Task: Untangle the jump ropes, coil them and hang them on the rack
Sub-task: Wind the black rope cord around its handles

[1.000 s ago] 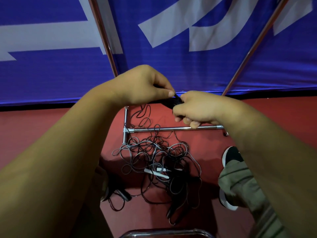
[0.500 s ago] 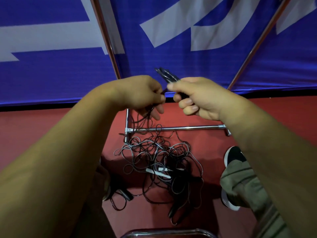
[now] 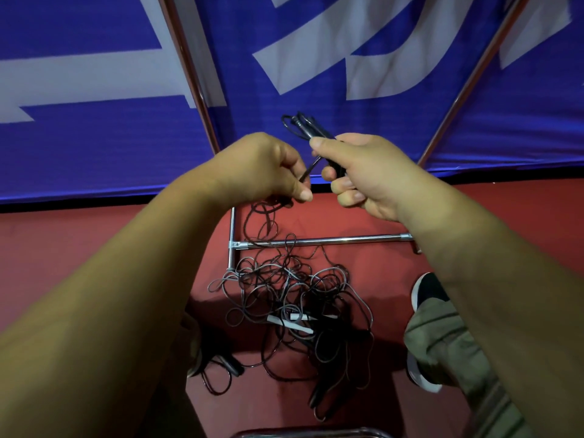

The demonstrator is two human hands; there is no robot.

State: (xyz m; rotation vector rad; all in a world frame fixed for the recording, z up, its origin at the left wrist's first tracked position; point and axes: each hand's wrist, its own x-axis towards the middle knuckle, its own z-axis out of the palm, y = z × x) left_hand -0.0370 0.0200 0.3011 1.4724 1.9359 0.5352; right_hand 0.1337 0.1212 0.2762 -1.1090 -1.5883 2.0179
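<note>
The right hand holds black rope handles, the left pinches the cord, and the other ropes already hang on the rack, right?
Not quite: the head view shows the other ropes lying tangled on the red floor, not hung on the rack. The right hand does hold the black handles and the left hand pinches the cord.

Dim indoor light, dark floor shadows, wide-angle edge bending, sharp focus

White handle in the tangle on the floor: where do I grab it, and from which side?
Pinch the white handle across its narrow width near its bare middle, coming straight down from above. It lies flat and slanted on the floor, with cords looping closely around it, so a sideways approach would probably snag them.
</note>
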